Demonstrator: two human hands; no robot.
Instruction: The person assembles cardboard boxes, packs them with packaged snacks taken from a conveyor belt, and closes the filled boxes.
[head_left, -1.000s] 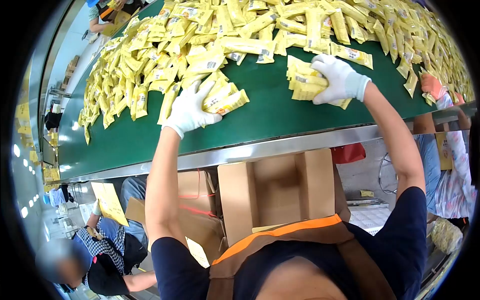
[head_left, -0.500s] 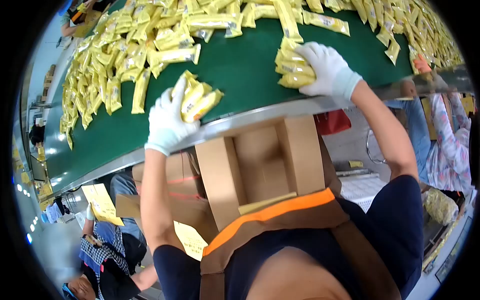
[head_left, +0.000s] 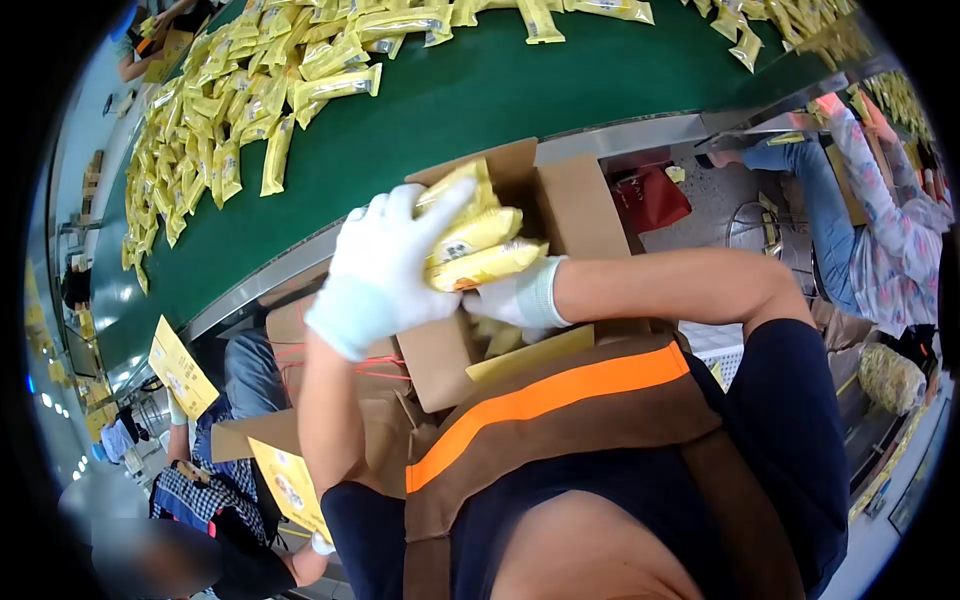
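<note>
My left hand (head_left: 385,255), in a white glove, is closed around a bundle of yellow snack packets (head_left: 485,243) above an open cardboard box (head_left: 585,215). My right hand (head_left: 520,298), also gloved, reaches down into the same box, below the bundle. Its fingers are hidden by the packets and the box, so what it grips does not show. Beneath it, in the shaded inside of the box, more yellow packets (head_left: 487,332) are partly visible.
A green conveyor belt (head_left: 400,130) carries a large heap of yellow packets (head_left: 225,120). At lower left a person (head_left: 220,490) handles yellow printed card sheets (head_left: 185,365). Another person (head_left: 890,250) works at the right. A red bag (head_left: 650,198) lies beyond the box.
Both hands have left the belt's edge and come over the box. The left still carries its packets; the right, which held packets, is now inside the box.
</note>
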